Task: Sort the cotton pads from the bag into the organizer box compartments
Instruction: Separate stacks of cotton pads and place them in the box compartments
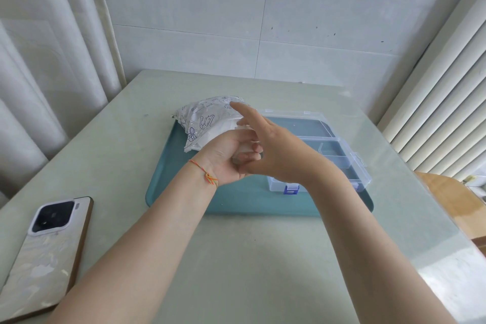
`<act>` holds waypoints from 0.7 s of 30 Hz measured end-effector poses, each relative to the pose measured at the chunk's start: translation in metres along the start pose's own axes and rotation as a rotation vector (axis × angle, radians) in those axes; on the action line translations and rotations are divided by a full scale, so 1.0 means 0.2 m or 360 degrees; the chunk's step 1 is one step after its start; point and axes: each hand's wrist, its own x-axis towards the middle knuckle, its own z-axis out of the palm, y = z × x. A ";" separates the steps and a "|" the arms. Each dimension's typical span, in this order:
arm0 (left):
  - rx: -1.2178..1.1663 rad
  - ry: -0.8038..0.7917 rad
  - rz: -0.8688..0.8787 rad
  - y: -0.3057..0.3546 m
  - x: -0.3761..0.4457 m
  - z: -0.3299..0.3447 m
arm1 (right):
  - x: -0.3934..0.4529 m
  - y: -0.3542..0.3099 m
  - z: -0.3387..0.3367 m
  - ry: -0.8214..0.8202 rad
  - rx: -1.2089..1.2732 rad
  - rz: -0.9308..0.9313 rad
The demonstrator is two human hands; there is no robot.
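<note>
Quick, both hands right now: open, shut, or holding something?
Left hand: fingers curled round a stack of cotton pads by the bag.
Right hand: open, index finger straight, holding nothing visible.

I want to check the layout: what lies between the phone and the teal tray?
In the head view, only bare pale green tabletop lies between the marble-patterned phone and the teal rectangular tray; the left forearm passes beside it.

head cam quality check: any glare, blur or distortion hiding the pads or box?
Head view: wide-angle bending curves the table edges; window glare whitens its right side; light soft, shadows faint. The clear organizer box reads low-contrast on the teal tray. Cotton pads in the left hand are washed out, partly hidden by the right hand.
</note>
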 end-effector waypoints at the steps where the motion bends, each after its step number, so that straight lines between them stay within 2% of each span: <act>1: 0.0029 0.0006 0.0039 0.00 0.00 0.00 | 0.00 0.00 0.01 -0.0008 -0.0017 0.0008; 4: 0.0141 -0.0040 0.0110 -0.01 -0.01 0.02 | 0.00 -0.01 0.01 -0.0006 -0.0069 0.0028; 8: 0.0165 -0.0117 0.0039 -0.02 -0.01 0.01 | 0.00 0.01 -0.01 0.0012 -0.0031 -0.0004; 11: 0.0221 -0.0089 0.0095 -0.01 0.00 0.01 | -0.01 0.03 -0.03 -0.0059 0.0168 0.0053; 16: 0.0579 0.0062 0.0237 -0.03 0.01 -0.01 | 0.03 0.08 -0.04 0.0351 0.0606 0.0294; 21: 0.0961 0.0025 0.0377 -0.04 0.00 0.04 | 0.05 0.07 0.05 0.0368 0.0646 0.0359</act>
